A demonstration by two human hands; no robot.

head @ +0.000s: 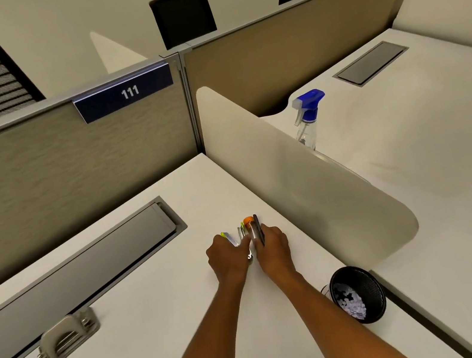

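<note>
Several slim round pens (251, 229) fill left hand (229, 259) and right hand (274, 251).

Left hand (228, 257) and right hand (273, 248) gripping pens (251, 229), white desk (133, 354)

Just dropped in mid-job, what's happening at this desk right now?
A person is gathering a bunch of pens on the white desk. The left hand grips the yellow-tipped side, the right hand the orange-capped side. A black mesh cup sits near the desk's right edge; a hole punch sits further left.
</note>
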